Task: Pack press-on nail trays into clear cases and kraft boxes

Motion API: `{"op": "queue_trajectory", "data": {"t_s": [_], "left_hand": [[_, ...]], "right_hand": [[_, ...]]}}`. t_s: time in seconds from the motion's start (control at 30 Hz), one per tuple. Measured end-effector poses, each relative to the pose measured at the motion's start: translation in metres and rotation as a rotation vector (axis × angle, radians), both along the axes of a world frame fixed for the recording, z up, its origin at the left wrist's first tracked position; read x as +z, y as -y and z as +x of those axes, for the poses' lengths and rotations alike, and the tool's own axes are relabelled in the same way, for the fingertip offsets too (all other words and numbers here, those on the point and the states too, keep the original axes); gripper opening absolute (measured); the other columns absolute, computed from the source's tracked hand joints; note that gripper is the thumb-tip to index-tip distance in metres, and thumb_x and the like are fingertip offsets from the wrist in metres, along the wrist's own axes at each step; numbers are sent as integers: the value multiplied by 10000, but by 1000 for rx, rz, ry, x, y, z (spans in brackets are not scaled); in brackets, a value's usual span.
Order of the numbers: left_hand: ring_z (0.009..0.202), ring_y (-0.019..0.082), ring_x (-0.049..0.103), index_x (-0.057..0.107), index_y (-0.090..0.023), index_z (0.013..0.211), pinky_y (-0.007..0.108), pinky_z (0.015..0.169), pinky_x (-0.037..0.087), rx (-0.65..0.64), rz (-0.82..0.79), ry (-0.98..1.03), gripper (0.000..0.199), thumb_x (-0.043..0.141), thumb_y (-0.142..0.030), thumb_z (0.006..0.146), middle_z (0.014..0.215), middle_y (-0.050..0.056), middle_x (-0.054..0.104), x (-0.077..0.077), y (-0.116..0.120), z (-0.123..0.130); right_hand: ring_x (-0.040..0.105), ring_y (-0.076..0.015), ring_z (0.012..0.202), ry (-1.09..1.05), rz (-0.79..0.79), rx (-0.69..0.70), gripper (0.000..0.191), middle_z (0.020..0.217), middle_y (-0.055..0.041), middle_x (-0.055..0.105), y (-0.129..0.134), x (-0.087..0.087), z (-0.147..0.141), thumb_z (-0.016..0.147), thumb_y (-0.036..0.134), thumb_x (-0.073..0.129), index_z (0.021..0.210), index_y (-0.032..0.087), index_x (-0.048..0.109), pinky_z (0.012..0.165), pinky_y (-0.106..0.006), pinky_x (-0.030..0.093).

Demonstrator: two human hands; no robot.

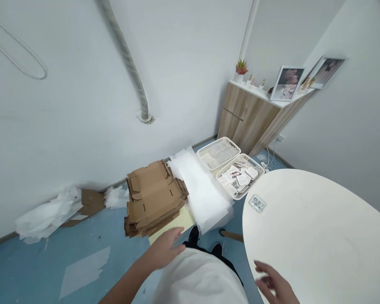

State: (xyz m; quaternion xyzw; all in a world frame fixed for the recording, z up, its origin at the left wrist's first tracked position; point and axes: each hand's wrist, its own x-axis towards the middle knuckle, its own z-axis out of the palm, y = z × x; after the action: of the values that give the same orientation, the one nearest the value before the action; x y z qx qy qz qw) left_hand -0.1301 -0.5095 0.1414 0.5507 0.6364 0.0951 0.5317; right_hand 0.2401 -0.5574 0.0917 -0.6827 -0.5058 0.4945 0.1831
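Note:
My left hand (167,249) is in front of my body near the yellow surface (177,223), thumb and fingers apart, holding nothing. Over the left edge of the round white table (313,228) hangs my right hand (272,282), fingers apart and nothing in it. A small clear pack with teal pieces (257,203) lies near the table's edge, beyond my right hand. Flat brown cardboard boxes (156,194) are stacked beyond my left hand, beside a pile of white translucent sheets (205,190).
Two white baskets stand behind the sheets, one with clear bags (219,153), the other with cards and packets (240,175). A wooden cabinet (250,116) holds picture frames and a plant. Crumpled white sheets (49,213) lie along the wall.

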Motion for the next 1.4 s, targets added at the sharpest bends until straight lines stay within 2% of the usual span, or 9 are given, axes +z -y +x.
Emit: {"op": "queue_trajectory", "data": {"t_s": [0.1,0.27,0.4,0.53,0.7,0.83,1.0,1.2,1.4], "left_hand": [[1122,257,456,479,-229,1185,353,917,360,-6,76,21,542,498,-500,715,1236,74,494,-37,-45,14],[1216,256,361,404,-136,1227,329,983,287,16,-7,6,642,547,-446,682,1329,143,378,-107,-111,44],[1316,285,98,287,-140,1300,378,1040,158,9,-116,-54,802,575,-495,641,1436,159,109,-134,-141,52],[1314,307,0,199,-154,1342,411,1046,112,51,-247,-95,883,572,-516,628,1442,152,-38,-145,-153,49],[1324,258,35,143,-161,1361,358,1050,138,99,-283,-13,892,567,-461,636,1449,125,-7,-158,-155,50],[1318,250,116,194,-155,1348,290,1038,179,144,-234,31,893,601,-429,602,1444,102,127,-165,-155,52],[1312,247,152,216,-155,1342,291,1037,181,156,-211,70,884,617,-409,596,1436,106,163,-170,-153,52],[1297,252,202,316,-151,1293,330,1040,189,182,-116,83,763,608,-387,629,1403,122,253,-174,-151,55],[1252,248,303,423,-133,1211,316,1029,223,163,7,64,606,584,-339,664,1334,129,374,-167,-149,55]], "right_hand": [[589,-181,755,-29,41,140,345,1007,-51,600,-55,-17,-40,735,419,507,1048,282,553,717,-341,483],[536,-215,1000,54,41,294,409,1130,-89,538,-141,-71,-117,726,356,512,1106,204,521,853,-369,421],[251,-282,1273,203,4,393,629,1385,-130,264,-180,-102,-148,647,377,615,1217,184,434,988,-403,281],[45,-316,1317,371,-73,315,831,1451,-103,31,-200,-120,-148,610,426,642,1322,224,265,994,-426,248],[284,-271,1255,428,-215,183,954,1428,-155,104,-212,-132,-138,646,371,611,1372,188,20,920,-349,331],[386,-275,1164,524,-151,180,728,1281,-119,403,-215,-129,-137,692,363,564,1322,220,229,892,-396,305],[480,-251,972,675,23,197,261,981,-70,582,-218,-116,-142,781,354,458,985,212,535,860,-447,246],[529,-169,761,550,179,218,130,845,-52,593,-224,-106,-143,770,220,443,859,184,529,655,-269,346],[551,-181,735,675,314,286,161,815,-64,620,-227,-91,-149,810,236,420,785,195,574,631,-282,359]]}}
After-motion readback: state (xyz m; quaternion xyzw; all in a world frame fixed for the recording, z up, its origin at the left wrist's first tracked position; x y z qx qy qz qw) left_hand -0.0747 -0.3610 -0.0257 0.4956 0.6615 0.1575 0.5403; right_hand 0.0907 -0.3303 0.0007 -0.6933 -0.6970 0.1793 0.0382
